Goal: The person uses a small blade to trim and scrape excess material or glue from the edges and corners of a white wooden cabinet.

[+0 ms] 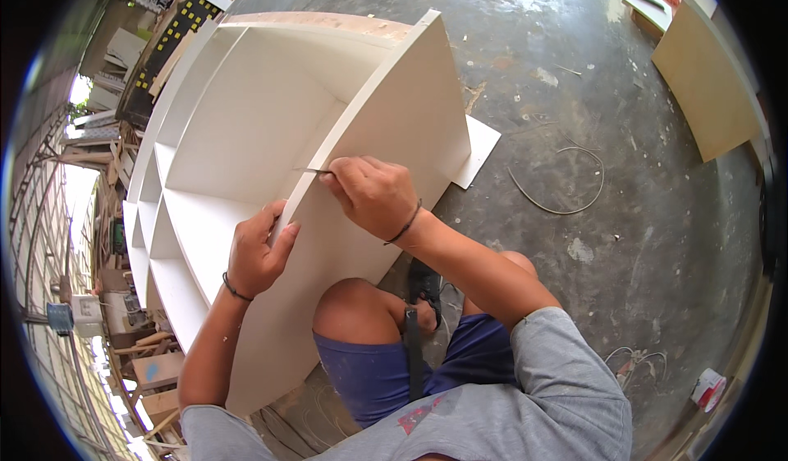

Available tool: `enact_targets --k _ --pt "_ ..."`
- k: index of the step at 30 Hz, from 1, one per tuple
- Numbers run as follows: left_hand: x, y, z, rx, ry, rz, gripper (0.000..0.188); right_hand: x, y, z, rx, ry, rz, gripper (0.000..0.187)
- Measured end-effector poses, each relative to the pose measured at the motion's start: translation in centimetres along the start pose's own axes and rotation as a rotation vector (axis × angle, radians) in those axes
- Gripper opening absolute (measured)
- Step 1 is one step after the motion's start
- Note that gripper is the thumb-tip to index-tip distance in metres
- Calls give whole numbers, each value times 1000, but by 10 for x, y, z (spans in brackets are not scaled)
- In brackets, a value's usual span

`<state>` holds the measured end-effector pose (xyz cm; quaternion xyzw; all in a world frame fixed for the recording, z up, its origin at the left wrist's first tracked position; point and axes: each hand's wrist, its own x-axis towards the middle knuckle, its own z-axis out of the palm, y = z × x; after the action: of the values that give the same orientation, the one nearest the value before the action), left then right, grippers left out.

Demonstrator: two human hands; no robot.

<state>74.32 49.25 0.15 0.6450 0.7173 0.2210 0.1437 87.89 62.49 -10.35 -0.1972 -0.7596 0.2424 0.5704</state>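
Observation:
A large white cabinet [246,116] with several compartments lies in front of me and to the left. Its near side panel [402,124] faces my knees, and the panel's narrow white edge runs up toward the far end. My left hand [256,252] grips this edge, with the thumb on the outer face and the fingers over the inner side. Farther along, my right hand [376,194] is closed in a pinch around a thin dark blade [312,169]. The blade's tip lies across the panel's edge. Its handle, if any, is hidden in my fingers.
A white board piece [478,153] lies by the cabinet's far right corner. A curled thin strip [603,178] rests on the concrete floor. At the right stand a tan board [707,83] and a small white-and-red container [707,389]. Wood scraps [160,369] crowd the left side.

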Motion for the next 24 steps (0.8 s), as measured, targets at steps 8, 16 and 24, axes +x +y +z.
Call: enact_targets --k 8,16,24 --pt "3 8 -1 80 -84 -43 27 29 51 -21 -236 104 -83 15" --pt "7 1 1 1 -73 -32 26 102 164 -77 -514 311 221 24" --pt "3 -1 1 -32 -79 -80 24 18 44 -25 -266 -29 -189 20"
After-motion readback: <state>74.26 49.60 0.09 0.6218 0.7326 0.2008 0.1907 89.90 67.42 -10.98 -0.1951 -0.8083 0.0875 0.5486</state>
